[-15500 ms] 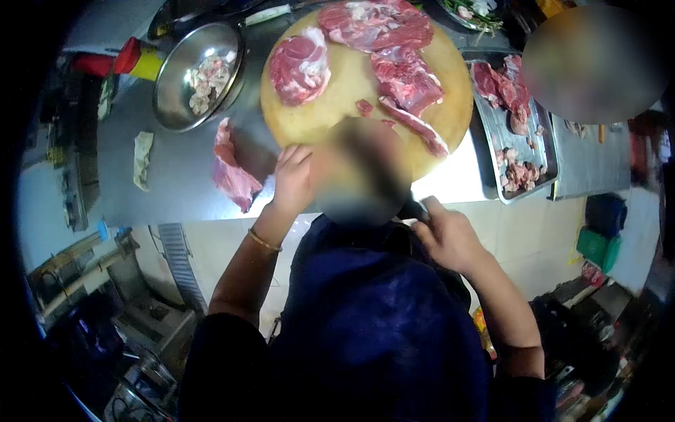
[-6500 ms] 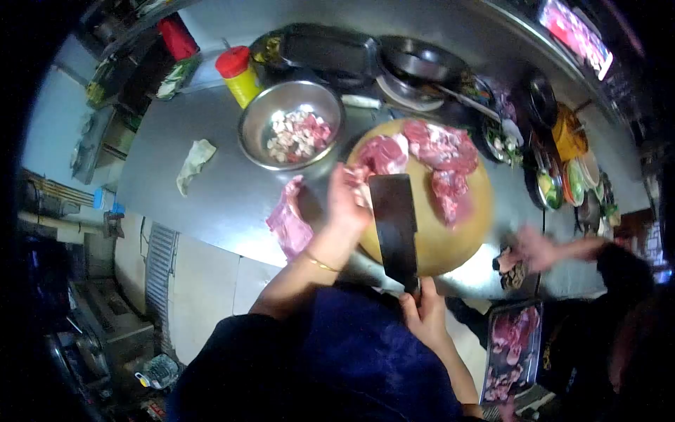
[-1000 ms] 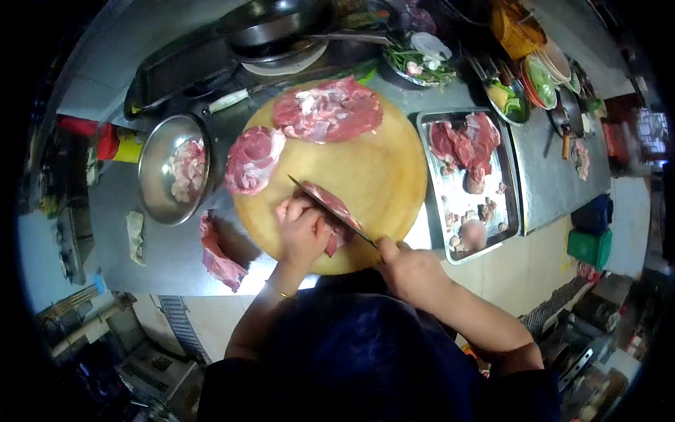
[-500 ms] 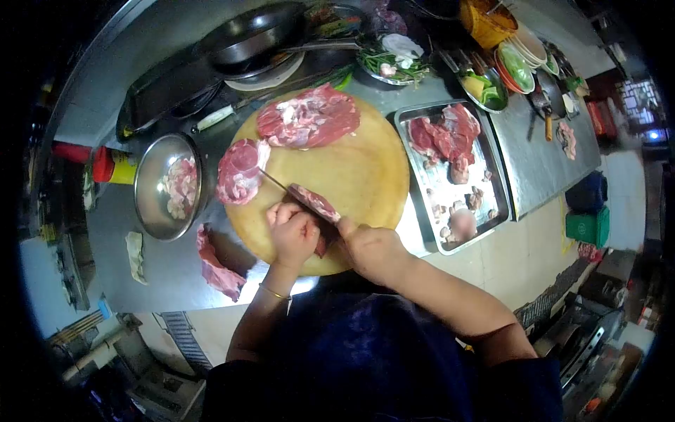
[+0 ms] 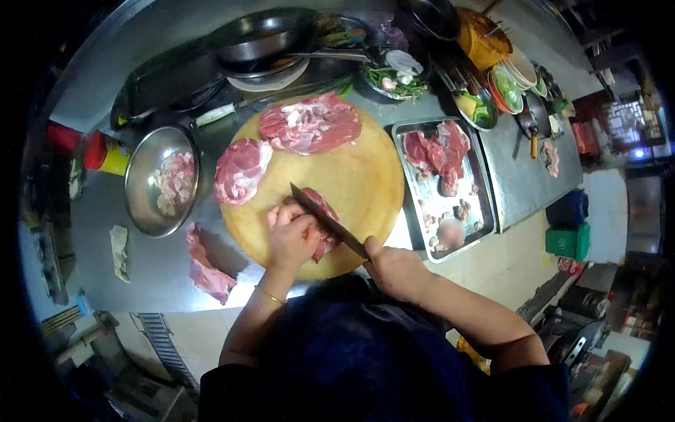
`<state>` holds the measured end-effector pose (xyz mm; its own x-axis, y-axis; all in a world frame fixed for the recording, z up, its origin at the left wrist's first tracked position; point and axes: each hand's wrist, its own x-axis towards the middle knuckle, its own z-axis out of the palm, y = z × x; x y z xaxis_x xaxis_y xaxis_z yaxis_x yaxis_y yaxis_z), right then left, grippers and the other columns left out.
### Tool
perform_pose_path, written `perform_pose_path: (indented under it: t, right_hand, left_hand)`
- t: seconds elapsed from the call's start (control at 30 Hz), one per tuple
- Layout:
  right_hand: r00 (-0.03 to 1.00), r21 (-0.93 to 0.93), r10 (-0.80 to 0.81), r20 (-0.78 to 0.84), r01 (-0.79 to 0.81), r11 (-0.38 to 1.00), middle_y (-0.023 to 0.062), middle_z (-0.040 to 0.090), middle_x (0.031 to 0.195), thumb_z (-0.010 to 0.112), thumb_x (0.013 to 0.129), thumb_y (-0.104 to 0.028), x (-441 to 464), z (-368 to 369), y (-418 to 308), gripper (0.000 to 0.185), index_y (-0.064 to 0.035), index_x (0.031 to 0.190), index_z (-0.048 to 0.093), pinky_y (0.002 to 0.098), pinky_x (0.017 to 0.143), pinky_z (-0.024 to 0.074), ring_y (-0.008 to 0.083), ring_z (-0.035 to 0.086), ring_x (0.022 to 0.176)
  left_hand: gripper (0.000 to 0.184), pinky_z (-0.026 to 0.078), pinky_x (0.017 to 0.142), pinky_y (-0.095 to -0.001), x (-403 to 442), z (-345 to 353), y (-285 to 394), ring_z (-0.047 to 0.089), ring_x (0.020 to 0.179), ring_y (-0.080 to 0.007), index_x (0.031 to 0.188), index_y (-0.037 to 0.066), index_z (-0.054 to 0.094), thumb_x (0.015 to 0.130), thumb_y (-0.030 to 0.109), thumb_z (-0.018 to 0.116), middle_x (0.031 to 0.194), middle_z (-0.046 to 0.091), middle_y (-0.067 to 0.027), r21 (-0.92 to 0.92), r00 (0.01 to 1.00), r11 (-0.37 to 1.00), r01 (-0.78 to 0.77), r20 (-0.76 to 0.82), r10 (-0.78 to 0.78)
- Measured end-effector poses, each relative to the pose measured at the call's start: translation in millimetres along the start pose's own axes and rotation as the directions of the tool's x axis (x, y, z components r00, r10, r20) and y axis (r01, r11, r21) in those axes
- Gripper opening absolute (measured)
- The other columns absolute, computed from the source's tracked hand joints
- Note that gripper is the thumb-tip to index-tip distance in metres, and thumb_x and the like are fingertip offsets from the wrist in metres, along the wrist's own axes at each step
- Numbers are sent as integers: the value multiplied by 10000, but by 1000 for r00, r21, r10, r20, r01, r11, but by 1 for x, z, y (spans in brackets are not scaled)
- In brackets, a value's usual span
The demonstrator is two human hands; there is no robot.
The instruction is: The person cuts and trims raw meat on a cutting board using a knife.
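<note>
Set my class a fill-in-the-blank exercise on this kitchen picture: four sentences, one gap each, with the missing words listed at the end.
1. The right hand grips the knife by its ____.
2. The person's bracelet is on the ____ wrist.
3. Besides the piece of meat under the left hand, ____ larger pieces lie on the cutting board.
4. The red-lidded container has a ____ body.

Missing words: handle; left; two; yellow.
</note>
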<state>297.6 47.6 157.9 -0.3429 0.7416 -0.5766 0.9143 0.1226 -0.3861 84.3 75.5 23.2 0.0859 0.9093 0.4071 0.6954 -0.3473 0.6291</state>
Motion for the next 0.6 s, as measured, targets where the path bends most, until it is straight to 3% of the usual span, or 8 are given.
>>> perform_pose_path:
  t: [0.1,0.2,0.3,0.37,0.4,0.43,0.47,0.6]
  right_hand:
    - [958,22,-129,-256,139,990,225,688,811,578,937,-201,57,44,7,296,-16,1130,451,505,658,540,430,686,777]
    - [907,17,-216,-363,238,971,214,695,819,585,932,-201,76,48,1,316,-15,1146,445,499,659,543,440,686,779]
    - [985,25,-100,-141,104,994,230,707,913,515,937,-152,36,20,-1,289,-21,1188,460,505,745,552,412,704,883]
    - [993,41,83,82,-87,995,218,709,883,514,936,-154,-11,0,-6,287,-17,1183,465,493,704,560,397,712,863]
    - [999,-2,27,-21,-27,1000,214,706,848,521,940,-179,-16,27,14,283,-28,1174,469,494,661,560,402,713,843]
    - [1000,4,17,-12,-17,1000,220,704,895,490,973,-225,-11,36,21,263,-37,1150,439,514,723,546,413,708,867]
    - [992,15,-39,-121,41,999,205,704,909,495,964,-219,9,60,31,257,-42,1145,456,506,723,544,414,702,881]
    - [955,162,-179,-235,220,962,224,689,925,423,1007,-240,63,36,-7,354,-23,1286,446,480,720,536,390,689,876]
  left_hand:
    - [113,450,877,-451,-6,4,-4,526,991,-326,783,111,718,672,104,699,927,612,-65,17,999,999,-30,-14,30]
    - [111,451,879,-455,-7,6,-6,522,1000,-331,779,115,718,671,100,696,942,607,-66,47,999,998,-34,-24,35]
    - [70,451,875,-462,-4,4,0,516,997,-335,743,125,702,675,112,695,944,596,-66,43,999,999,-1,-50,3]
    - [57,449,870,-465,-6,3,-3,513,991,-335,733,127,695,677,116,696,943,590,-69,54,997,998,-19,-69,23]
    - [51,447,868,-466,-6,7,-3,511,988,-335,728,128,691,678,119,696,942,586,-70,51,995,998,-33,-88,37]
    - [51,445,865,-468,-6,7,-1,509,983,-336,725,130,690,676,119,698,944,584,-74,50,996,998,-37,-82,41]
    - [51,443,861,-470,-6,6,0,507,977,-337,722,132,689,674,119,699,945,581,-78,56,996,997,-45,-79,49]
    - [58,436,867,-462,-9,6,-5,502,971,-339,740,108,700,682,117,700,934,568,-94,113,998,992,-64,19,63]
